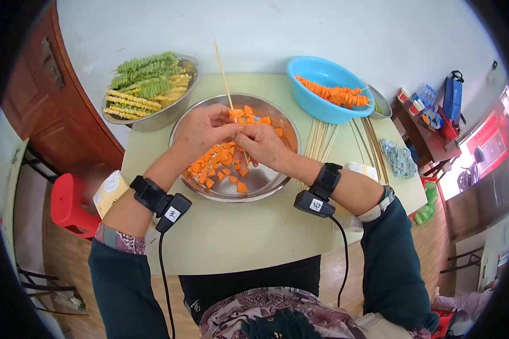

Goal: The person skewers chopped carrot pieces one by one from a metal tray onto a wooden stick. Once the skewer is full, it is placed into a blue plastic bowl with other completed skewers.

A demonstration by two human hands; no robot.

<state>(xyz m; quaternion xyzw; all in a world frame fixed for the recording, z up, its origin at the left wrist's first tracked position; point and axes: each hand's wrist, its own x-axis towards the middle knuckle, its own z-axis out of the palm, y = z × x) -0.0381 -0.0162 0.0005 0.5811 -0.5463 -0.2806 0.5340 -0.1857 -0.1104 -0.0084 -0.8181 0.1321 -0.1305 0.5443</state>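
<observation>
Over the steel bowl (254,195), my left hand (205,129) and my right hand (264,148) come together, thumbs nearly touching. Both are closed around a thin bamboo skewer (223,73), which points up and away toward the wall. An orange carrot piece (236,113) shows at the skewer, just beside my left fingertips. My right fingers curl below it and hide the skewer's lower part. Loose cut carrot pieces (210,168) lie in the bowl under and behind my hands.
A metal bowl (112,116) of green and yellow skewers stands back left. Back right, a blue basin (322,116) holds orange skewers. Bare bamboo sticks (320,141) and a crumpled plastic wrapper (398,158) lie on the right of the table. A red stool (70,203) stands left.
</observation>
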